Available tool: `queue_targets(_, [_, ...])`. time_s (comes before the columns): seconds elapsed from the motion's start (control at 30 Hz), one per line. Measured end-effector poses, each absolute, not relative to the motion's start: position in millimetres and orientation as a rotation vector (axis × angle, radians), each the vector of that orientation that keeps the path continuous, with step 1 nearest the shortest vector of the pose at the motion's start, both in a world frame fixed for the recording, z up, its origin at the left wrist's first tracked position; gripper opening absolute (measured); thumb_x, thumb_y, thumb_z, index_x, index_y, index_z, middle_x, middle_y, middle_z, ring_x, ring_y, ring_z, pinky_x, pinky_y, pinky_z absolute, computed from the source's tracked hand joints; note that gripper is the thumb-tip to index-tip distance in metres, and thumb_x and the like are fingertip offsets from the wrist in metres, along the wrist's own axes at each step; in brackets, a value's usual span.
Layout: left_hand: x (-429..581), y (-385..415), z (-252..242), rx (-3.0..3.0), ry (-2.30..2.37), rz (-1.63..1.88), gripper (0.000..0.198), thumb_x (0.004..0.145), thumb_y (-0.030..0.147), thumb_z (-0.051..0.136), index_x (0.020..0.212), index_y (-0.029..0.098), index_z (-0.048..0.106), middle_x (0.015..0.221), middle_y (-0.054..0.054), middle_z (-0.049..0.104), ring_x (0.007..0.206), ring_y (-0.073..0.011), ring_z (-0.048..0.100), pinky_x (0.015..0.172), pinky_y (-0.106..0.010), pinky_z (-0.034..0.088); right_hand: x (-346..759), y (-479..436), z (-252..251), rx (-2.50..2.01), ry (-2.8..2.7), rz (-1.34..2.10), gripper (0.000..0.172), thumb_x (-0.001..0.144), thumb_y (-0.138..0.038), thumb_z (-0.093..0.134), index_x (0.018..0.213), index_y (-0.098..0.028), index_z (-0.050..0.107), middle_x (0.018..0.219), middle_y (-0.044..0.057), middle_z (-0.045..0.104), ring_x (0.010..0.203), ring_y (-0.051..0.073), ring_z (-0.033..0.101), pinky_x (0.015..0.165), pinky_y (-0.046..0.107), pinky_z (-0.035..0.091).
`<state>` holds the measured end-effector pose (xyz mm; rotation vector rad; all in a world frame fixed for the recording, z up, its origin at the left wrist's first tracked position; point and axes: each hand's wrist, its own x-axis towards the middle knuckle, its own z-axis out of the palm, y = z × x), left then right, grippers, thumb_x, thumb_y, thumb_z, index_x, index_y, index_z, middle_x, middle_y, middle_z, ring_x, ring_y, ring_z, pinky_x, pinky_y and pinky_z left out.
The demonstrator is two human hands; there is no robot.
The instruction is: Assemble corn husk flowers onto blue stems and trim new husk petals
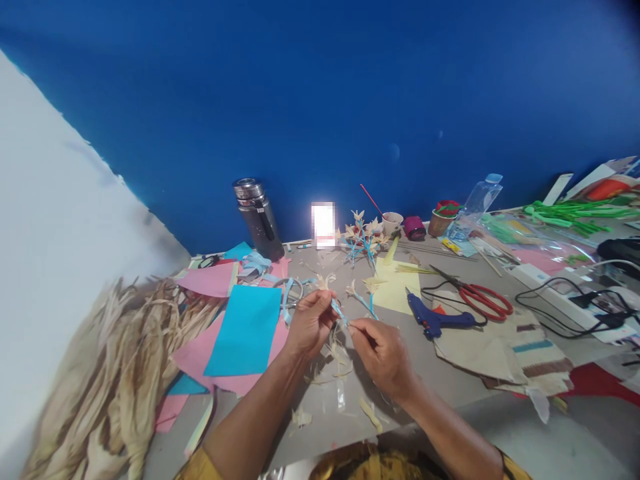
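Note:
My left hand [311, 325] and my right hand [380, 350] meet over the middle of the table, both pinched on a small craft flower stem [340, 312] wrapped in light blue strip with pale husk petals at its top. Loose husk scraps [336, 360] lie on the table right under my hands. A second small husk flower on a blue stem [364, 296] lies just beyond my right hand, on the edge of a yellow paper sheet [395, 287].
Dried corn husks [115, 373] pile at the left beside blue [245, 330] and pink paper. A blue glue gun [435, 319], red scissors [480, 298], power strip with cables [565, 300], steel flask [259, 218], finished flower bunch [363, 239], cups and a plastic bottle [475, 203] stand around.

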<state>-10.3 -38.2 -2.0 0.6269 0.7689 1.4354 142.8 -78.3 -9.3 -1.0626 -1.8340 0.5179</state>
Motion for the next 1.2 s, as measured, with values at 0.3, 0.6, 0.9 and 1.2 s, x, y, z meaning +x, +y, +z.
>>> queue_targets(0.3, [-9, -36, -10, 0.687, 0.94, 1.456, 0.039, 0.058, 0.047, 0.088, 0.073, 0.015, 0.073, 0.062, 0.002, 0.063, 0.052, -0.0073, 0.058, 0.056, -0.02, 0.047, 145, -64, -9, -1.09, -1.791, 0.629, 0.026, 0.093, -0.025, 0.05, 0.07, -0.018, 0.059, 0.06, -0.003, 0.05, 0.055, 0.011, 0.043, 0.056, 0.022, 0.034])
queue_targets(0.6, [-4, -34, -16, 0.679, 0.978, 1.424, 0.038, 0.057, 0.045, 0.088, 0.071, 0.013, 0.071, 0.054, 0.001, 0.062, 0.048, -0.0074, 0.055, 0.049, -0.017, 0.038, 143, -53, -23, -1.106, -1.786, 0.663, 0.025, 0.09, -0.022, 0.049, 0.066, -0.019, 0.053, 0.058, -0.004, 0.047, 0.054, 0.01, 0.042, 0.055, 0.022, 0.032])
queue_targets(0.9, [1, -33, -27, 0.667, 1.02, 1.4, 0.037, 0.056, 0.042, 0.088, 0.067, 0.012, 0.07, 0.055, 0.002, 0.058, 0.05, -0.0053, 0.049, 0.052, -0.017, 0.037, 139, -45, -25, -1.118, -1.76, 0.751, 0.025, 0.088, -0.024, 0.048, 0.063, -0.019, 0.049, 0.056, -0.004, 0.045, 0.053, 0.01, 0.04, 0.054, 0.022, 0.031])
queue_targets(1.2, [3, -32, -33, 0.664, 1.029, 1.39, 0.035, 0.054, 0.041, 0.088, 0.064, 0.013, 0.07, 0.055, 0.003, 0.053, 0.05, -0.0051, 0.043, 0.05, -0.018, 0.032, 133, -46, -30, -1.161, -1.713, 0.731, 0.024, 0.086, -0.023, 0.049, 0.062, -0.02, 0.048, 0.054, -0.005, 0.046, 0.051, 0.01, 0.04, 0.053, 0.023, 0.031])
